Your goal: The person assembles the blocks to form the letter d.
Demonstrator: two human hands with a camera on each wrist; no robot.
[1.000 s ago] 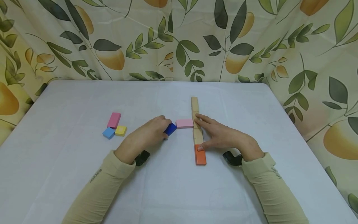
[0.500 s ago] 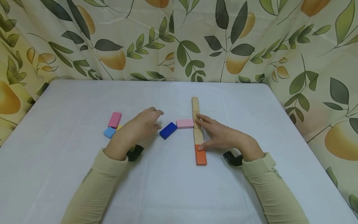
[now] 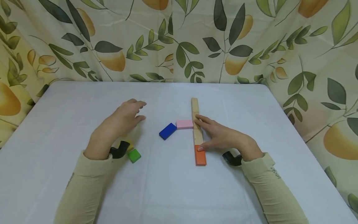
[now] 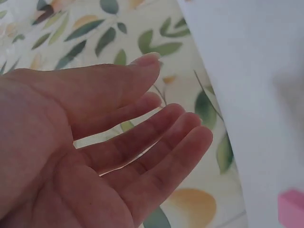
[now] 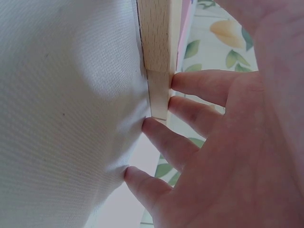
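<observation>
The right grip (image 3: 218,133) is a bare hand with its fingers spread and curled round nothing; its thumb tip rests on an orange block (image 3: 200,158), and two fingertips touch the side of a straight row of plain wooden blocks (image 3: 198,136), while in the right wrist view the other two fingertips meet the white cloth. The orange block lies at the near end of that row, in line with it. The left grip (image 3: 120,119) is released, fingers and thumb extended with nothing between them, well apart from the row. From the row's left side a pale pink block (image 3: 184,124) sticks out at about a right angle, its end against the wood, and a dark blue block (image 3: 167,131) lies askew with one corner at the pink one's. Below the left grip, near the wrist's black device (image 3: 120,150), sit a partly hidden yellow block (image 3: 130,147) and, just beside it, a green block (image 3: 135,156). Everything rests on a white-covered tabletop (image 3: 167,189). Behind hangs a curtain (image 3: 190,31) printed with green leaves and orange fruit; both arms wear light khaki sleeves (image 3: 271,183).
</observation>
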